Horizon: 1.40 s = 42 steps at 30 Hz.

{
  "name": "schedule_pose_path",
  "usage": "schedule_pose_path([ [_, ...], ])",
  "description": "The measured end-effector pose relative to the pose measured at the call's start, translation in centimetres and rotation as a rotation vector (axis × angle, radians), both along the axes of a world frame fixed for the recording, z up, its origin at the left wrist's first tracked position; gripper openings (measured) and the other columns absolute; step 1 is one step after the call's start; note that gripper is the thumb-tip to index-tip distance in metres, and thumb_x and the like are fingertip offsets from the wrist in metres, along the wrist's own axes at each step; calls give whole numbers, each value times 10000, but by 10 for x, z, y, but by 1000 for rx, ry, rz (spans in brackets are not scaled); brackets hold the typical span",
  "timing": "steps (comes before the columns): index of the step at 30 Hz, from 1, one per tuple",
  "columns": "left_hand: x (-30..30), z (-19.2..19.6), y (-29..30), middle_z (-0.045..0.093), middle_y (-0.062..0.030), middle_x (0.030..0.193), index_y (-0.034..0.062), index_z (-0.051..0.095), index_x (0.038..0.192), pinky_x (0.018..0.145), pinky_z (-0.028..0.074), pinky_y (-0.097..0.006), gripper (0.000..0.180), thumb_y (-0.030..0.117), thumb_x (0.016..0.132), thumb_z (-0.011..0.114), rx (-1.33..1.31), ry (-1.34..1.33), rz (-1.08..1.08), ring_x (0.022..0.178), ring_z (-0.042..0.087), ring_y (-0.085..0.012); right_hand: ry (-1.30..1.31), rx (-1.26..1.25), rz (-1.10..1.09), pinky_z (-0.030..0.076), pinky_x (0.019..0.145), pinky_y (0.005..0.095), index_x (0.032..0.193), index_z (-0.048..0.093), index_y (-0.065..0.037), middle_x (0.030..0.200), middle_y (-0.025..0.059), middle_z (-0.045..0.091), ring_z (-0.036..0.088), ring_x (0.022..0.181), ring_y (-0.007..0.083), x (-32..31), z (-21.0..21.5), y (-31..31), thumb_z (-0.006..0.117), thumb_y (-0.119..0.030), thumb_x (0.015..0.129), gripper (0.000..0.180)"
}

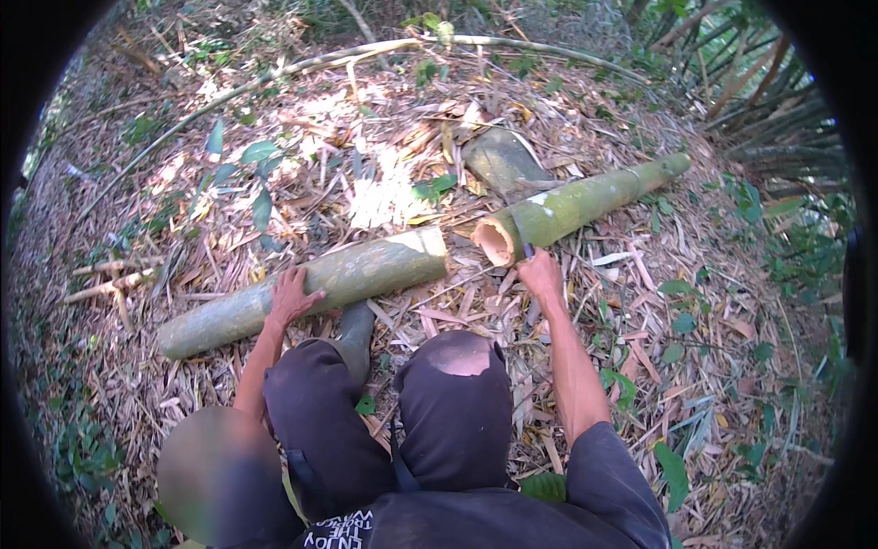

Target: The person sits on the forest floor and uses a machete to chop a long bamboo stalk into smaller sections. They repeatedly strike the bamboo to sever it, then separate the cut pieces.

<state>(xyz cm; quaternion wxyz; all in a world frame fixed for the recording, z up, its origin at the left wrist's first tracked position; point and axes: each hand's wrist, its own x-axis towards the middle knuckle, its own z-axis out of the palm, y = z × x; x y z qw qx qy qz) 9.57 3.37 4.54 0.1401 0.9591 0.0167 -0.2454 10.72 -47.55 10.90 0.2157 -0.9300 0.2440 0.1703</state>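
Two thick green bamboo sections lie end to end across the leaf litter, with a short gap between them. My left hand (291, 297) rests with fingers spread on the left bamboo section (375, 265). The right bamboo section (585, 203) shows its hollow cut end towards the gap. Just beside that end, my right hand (540, 270) is closed on a thin-bladed cutting tool (525, 240). Its narrow dark blade lies against the bamboo. My fingers cover the handle, so the exact kind of tool is hard to make out.
A grey-green boot (357, 340) stands against the near side of the left section. Behind the right section lies a grey-green slab-like object (503, 157). A long thin curved stem (274, 78) arches across the back. Bamboo stalks (777, 114) crowd the far right.
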Motion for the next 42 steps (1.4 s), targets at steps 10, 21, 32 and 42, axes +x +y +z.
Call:
schedule_pose_path([
  [10, -3, 5, -16, 379, -152, 1433, 107, 417, 1380, 1048, 273, -620, 852, 609, 737, 662, 143, -75, -29, 1345, 329, -371, -96, 165, 90, 455, 819, 512, 1106, 613, -13, 973, 290, 639, 593, 951, 472, 0, -14, -23, 576, -210, 748, 411],
  [21, 13, -10, -15, 508, -176, 1243, 65, 566, 1201, 991, 319, -562, 584, 533, 852, 548, 168, -90, 139, 1204, 479, -342, -148, 118, 114, 432, 782, 510, 1034, 597, 64, 909, 313, 619, 570, 889, 480, -3, -28, -3, 573, -157, 726, 380],
  [32, -2, -25, -2, 472, -145, 1329, 54, 530, 1252, 1052, 253, -608, 602, 498, 848, 579, 86, -212, 117, 1304, 363, -349, -87, 180, 16, 457, 740, 462, 1099, 598, 31, 846, 227, 659, 631, 806, 403, -3, -13, 2, 594, -100, 681, 438],
  [42, 24, -19, -19, 573, -168, 1212, 56, 590, 1160, 979, 379, -505, 573, 477, 773, 629, 102, -202, 77, 1166, 513, -355, -342, 348, 59, 455, 727, 458, 974, 621, 43, 837, 217, 646, 577, 751, 372, -11, -23, -7, 671, -186, 718, 348],
])
